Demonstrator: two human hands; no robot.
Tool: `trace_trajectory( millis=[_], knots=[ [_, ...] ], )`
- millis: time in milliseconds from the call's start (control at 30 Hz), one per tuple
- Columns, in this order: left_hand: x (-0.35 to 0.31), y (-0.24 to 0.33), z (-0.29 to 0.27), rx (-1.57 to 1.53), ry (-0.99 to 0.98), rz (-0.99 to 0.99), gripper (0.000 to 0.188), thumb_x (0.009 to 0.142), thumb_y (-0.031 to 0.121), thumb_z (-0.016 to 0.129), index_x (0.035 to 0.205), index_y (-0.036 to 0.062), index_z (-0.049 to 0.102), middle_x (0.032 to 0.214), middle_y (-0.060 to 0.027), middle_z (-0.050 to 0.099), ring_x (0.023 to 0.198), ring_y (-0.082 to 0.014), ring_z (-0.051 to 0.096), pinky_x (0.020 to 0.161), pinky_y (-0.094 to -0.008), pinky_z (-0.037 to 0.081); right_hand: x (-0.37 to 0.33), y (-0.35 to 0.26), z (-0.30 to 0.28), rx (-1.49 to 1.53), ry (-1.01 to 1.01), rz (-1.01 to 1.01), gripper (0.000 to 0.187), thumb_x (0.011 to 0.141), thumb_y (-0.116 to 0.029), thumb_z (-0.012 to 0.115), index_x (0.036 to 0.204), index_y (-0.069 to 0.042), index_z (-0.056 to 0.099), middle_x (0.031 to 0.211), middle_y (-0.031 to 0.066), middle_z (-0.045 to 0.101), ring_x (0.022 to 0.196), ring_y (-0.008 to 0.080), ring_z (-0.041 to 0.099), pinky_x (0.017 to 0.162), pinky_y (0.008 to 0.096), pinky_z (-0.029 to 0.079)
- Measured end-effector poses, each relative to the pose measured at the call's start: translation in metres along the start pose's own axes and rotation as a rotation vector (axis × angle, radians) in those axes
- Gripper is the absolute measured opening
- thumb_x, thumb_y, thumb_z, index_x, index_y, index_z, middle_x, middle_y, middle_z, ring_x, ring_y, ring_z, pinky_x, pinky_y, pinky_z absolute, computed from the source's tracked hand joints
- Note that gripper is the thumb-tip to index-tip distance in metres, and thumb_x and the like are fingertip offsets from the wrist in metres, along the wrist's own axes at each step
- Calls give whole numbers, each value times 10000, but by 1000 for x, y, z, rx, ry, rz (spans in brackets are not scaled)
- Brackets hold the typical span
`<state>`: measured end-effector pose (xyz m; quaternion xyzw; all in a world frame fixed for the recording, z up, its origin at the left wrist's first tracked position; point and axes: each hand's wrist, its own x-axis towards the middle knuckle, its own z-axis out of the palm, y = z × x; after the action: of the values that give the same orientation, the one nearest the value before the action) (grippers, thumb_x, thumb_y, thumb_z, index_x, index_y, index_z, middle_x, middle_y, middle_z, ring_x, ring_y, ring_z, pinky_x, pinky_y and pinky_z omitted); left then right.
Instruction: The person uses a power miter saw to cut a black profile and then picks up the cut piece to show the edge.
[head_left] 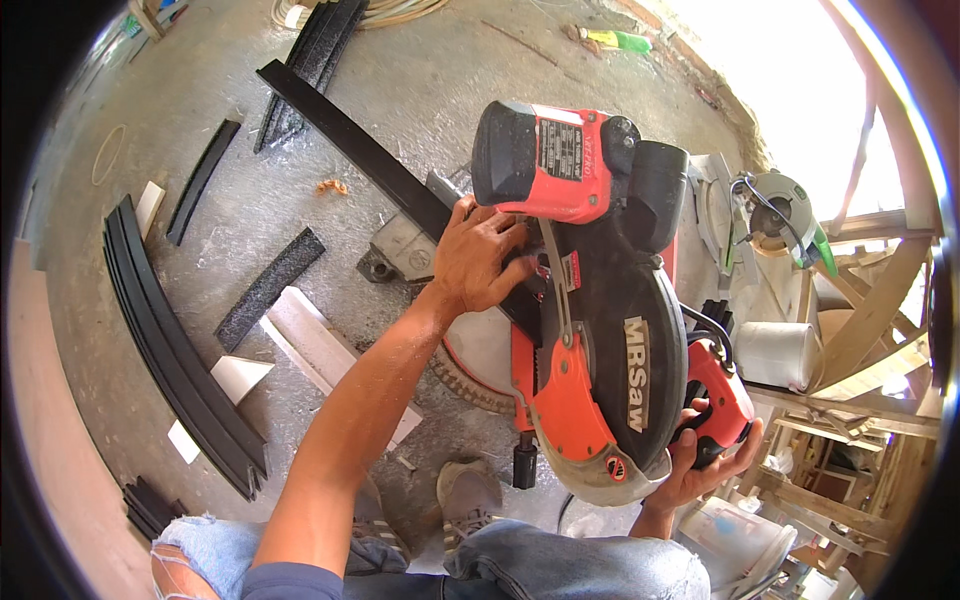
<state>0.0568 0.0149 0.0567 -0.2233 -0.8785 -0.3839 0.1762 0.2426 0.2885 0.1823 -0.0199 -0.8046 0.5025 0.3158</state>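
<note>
Black profile strip [355, 135] on mitre saw [650, 275], overhanging bed [405, 245] at its far-left edge.
Left hand [478, 255] over strip, fingers bent (pinch unclear); right hand [685, 480] wraps handle [722, 395]. Probably light, stiff; hold outboard.

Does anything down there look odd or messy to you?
Yes: the jeans are torn open at the left knee, and black strips lie scattered at differing angles on the concrete floor left of the miter saw, some speckled white.

Pale lettering [637, 375] on black saw guard [606, 300], round red sign [616, 468] on grey rim [575, 484], dark label [560, 150] on motor [503, 150]
</note>
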Motion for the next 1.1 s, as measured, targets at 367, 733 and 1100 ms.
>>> trace_trajectory(
  millis=[367, 733, 1100],
  knots=[
    [7, 3, 17, 126, 166, -60, 259, 979, 230, 586, 871, 21, 693, 870, -151, 666, 910, -324, 643, 1007, -495, 414, 7, -9, 1, 8, 9, 10, 851, 971, -154, 666, 1606, -156, 99, 1167, 241, 606, 800, 190, 632, 713, 327, 561],
    [6, -4, 22, 152, 222, 54, 239, 992, 202, 579, 874, 14, 666, 851, -124, 626, 896, -308, 593, 966, -456, 406, 51, -43, 11, -124, -48, -38, 767, 985, -157, 621, 1612, -88, 185, 1115, 215, 626, 737, 174, 608, 675, 297, 526],
    [8, -1, 20, 152, 188, 10, 249, 972, 221, 600, 856, 12, 671, 895, -145, 641, 935, -323, 608, 972, -468, 424, 34, -23, 0, -124, -64, -54, 800, 989, -169, 635, 1618, -130, 143, 1124, 220, 628, 771, 177, 621, 699, 308, 545]
  ],
)
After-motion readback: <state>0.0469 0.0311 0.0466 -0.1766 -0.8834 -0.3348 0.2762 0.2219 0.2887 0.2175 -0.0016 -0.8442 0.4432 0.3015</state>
